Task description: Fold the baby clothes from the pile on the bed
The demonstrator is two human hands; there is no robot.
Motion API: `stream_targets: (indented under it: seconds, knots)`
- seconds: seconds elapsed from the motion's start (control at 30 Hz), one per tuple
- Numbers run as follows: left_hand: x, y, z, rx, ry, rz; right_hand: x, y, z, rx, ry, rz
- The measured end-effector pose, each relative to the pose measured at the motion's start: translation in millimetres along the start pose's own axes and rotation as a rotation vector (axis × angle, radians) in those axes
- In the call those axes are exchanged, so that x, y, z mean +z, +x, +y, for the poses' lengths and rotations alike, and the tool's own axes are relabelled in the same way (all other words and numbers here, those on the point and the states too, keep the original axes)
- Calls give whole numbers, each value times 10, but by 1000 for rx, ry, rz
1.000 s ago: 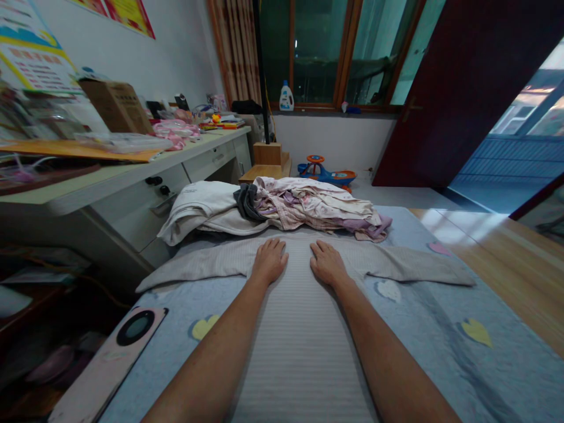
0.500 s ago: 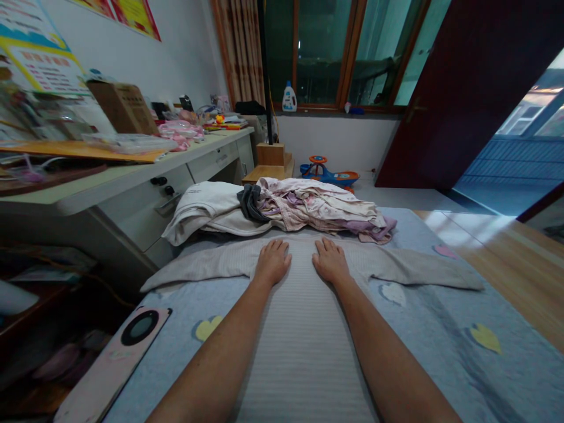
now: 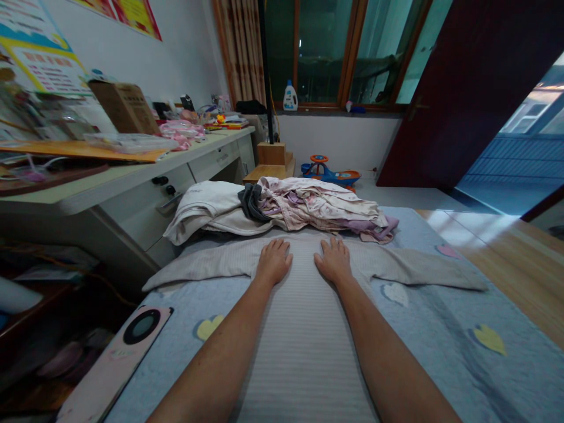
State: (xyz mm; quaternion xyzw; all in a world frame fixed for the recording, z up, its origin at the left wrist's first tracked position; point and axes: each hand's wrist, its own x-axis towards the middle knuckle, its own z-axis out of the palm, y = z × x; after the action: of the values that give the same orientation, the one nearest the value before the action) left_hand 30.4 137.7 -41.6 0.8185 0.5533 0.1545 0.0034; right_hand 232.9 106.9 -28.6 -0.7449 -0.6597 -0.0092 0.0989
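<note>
Head view: grey ribbed-look shirt (image 3: 308,335) from centre to 6 o'clock on bed (image 3: 427,358), sleeves toward 9 and 3, apparently so soft cloth lies flat. Left hand (image 3: 274,262), right hand (image 3: 333,260) palm-down on it, fingers slightly spread, gripping nothing, likely steadying it. Rumpled clothes heap (image 3: 321,202) at 12; flat pink phone (image 3: 115,365) at 8.

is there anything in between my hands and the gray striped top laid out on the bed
Nothing visible. Your left hand and right hand rest directly on the striped top. The clothes pile lies beyond them, and the pink phone is off to the left.
</note>
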Motion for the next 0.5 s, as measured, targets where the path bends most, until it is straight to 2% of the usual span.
stream_targets:
  seconds: [0.1, 0.2, 0.5]
  knots:
    - [-5, -1, 3, 1, -5, 4, -43, -19, 14, -66, 37, 48]
    - [-12, 1, 7, 7, -5, 7, -86, -34, 18, -107, 58, 41]
    - [-23, -3, 24, 1, 5, 6, -45, -32, 7, -91, 20, 29]
